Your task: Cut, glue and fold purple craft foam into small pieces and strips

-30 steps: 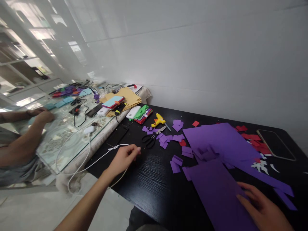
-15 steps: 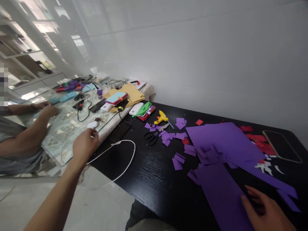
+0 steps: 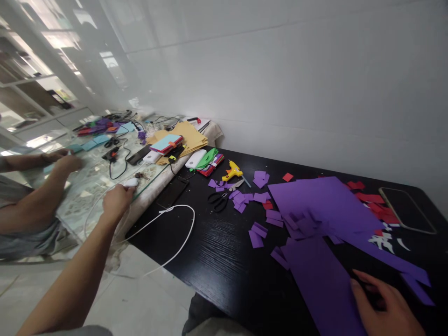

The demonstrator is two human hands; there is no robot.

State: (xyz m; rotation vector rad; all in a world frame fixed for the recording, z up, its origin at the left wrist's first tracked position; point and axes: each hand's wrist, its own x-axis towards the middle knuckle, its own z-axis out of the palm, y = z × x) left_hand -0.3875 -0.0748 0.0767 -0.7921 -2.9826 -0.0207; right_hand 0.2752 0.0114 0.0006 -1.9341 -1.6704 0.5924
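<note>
My left hand [image 3: 117, 199] is stretched out to the left, over the edge of the glass-topped table [image 3: 87, 186]. Its fingers are curled around a small white plug [image 3: 131, 182], from which a white cable [image 3: 182, 242] loops across the black table [image 3: 217, 261]. My right hand [image 3: 383, 308] lies at the bottom right with fingers spread flat on a large purple paper sheet [image 3: 315, 280]. A second purple sheet [image 3: 322, 200] lies behind it, with several small purple squares [image 3: 257, 235] scattered to its left.
Black scissors [image 3: 219, 199], a yellow glue gun [image 3: 231, 171] and a stack of coloured paper [image 3: 209, 162] sit mid-table. A phone [image 3: 406, 210] and red scraps [image 3: 371, 200] lie at the right. Another person's arms [image 3: 38, 196] work on the glass table, among envelopes [image 3: 189, 135] and cables.
My left hand left the black table, swung left to the glass table's edge and closed on the white plug. The cable now lies looped on the black table. My right hand barely moved.
</note>
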